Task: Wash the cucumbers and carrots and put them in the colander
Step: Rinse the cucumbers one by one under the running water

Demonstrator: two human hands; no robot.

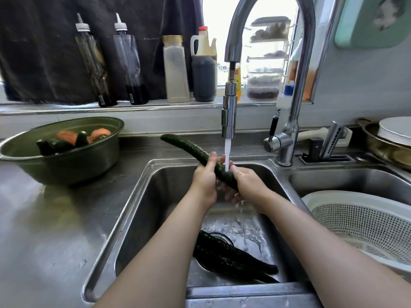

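Observation:
A long dark green cucumber (184, 147) is held over the left sink basin (142, 210), slanting up to the left. My left hand (205, 181) grips its middle and my right hand (250, 185) grips its lower end. Water runs from the tap (229, 121) onto the cucumber between my hands. More cucumbers (231, 256) lie on the sink bottom over the drain. A green bowl (66, 161) on the left counter holds carrots (101, 133) and cucumbers (55, 145). The white colander (360, 223) sits in the right basin with nothing visible in it.
Sauce and oil bottles (175, 70) line the windowsill behind the sink. A knife block (329, 147) and a pan with a white plate (391, 138) stand at the right. The steel counter (44, 230) stretches to the left.

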